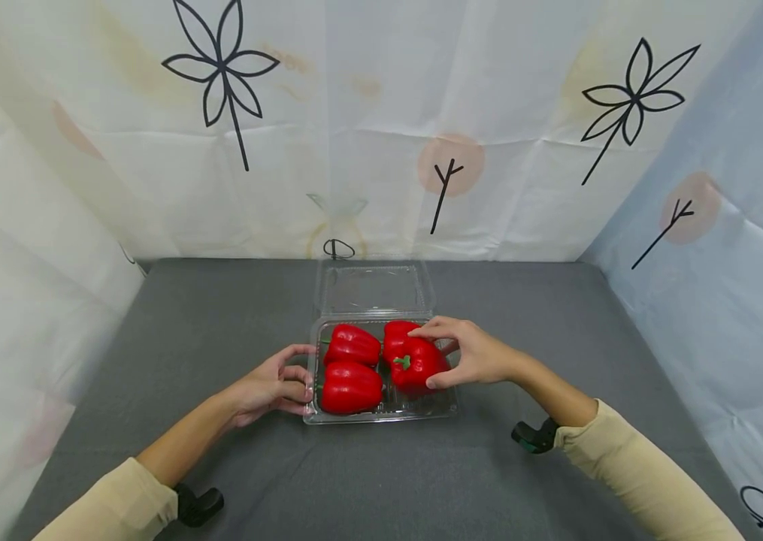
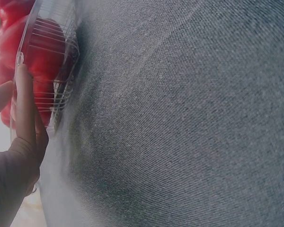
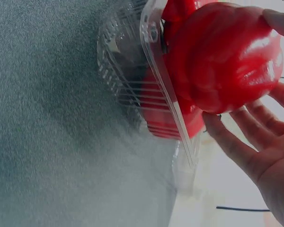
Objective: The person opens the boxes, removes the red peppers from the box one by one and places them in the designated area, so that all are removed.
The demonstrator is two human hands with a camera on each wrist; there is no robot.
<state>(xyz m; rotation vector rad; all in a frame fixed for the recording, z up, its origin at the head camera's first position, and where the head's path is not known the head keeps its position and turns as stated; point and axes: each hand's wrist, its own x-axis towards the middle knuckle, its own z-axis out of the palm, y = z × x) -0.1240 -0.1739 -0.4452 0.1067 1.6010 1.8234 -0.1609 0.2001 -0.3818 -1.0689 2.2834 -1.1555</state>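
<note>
A clear plastic clamshell container [image 1: 388, 415] lies with its lid folded back. Two red bell peppers [image 1: 352, 388] sit one behind the other in its left half, stems toward the left. A third pepper [image 1: 398, 330] is at the back right, partly hidden. My right hand [image 1: 482, 355] grips another red bell pepper [image 1: 422, 365], green stem facing me, over the container's right half; the right wrist view shows this pepper [image 3: 236, 56] higher than the rim. On the left side, my left hand [image 1: 273, 387] pinches the container's rim between thumb and fingers [image 2: 26, 109].
The raised transparent lid [image 1: 376, 289] extends behind the tray. Grey cloth [image 1: 232, 315] covers the table. White printed fabric walls [image 1: 381, 90] enclose the back and both sides. A dark wrist mount [image 1: 535, 436] sits on each forearm.
</note>
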